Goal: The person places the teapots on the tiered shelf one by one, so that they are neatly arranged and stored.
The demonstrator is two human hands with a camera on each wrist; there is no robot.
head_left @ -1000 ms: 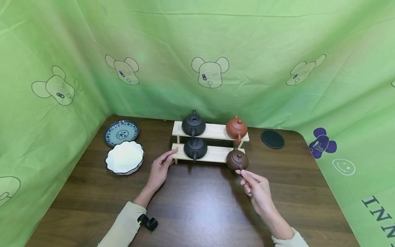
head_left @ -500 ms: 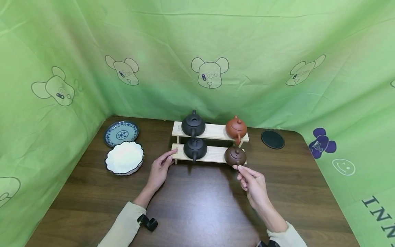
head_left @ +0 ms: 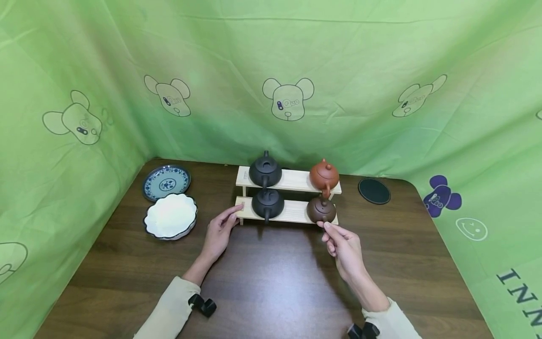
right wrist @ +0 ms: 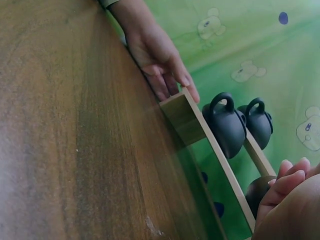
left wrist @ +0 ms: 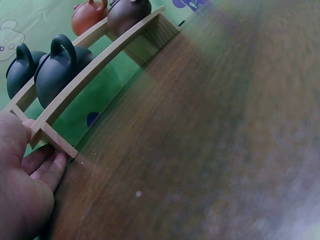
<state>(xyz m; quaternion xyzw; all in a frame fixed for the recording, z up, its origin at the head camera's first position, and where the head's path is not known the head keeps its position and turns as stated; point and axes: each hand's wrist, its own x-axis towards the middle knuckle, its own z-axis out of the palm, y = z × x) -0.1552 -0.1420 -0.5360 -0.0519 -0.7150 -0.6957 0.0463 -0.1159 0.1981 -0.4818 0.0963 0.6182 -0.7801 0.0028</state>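
A two-tier wooden rack point(head_left: 296, 211) bears several small teapots. At the right end of its lower tier sits a dark brown teapot point(head_left: 321, 210); my right hand point(head_left: 348, 252) pinches its handle between thumb and fingers. In the right wrist view that hand point(right wrist: 290, 200) covers most of the teapot. My left hand point(head_left: 219, 234) grips the left end of the lower tier, thumb on the board and fingers beside the leg in the left wrist view. One black teapot point(head_left: 268, 204) stands on the lower tier, another black teapot point(head_left: 265, 171) and a reddish-brown teapot point(head_left: 324, 174) on the upper.
Left of the rack are a blue-patterned plate point(head_left: 167, 182) and a white scalloped bowl point(head_left: 171, 216). A black round coaster point(head_left: 374, 191) lies to the right. Green printed cloth point(head_left: 228, 94) hangs behind the wooden table point(head_left: 271, 282).
My right hand has moved the brown teapot back and slightly left, from in front of the rack's right end onto the lower tier. My left hand has stayed where it was.
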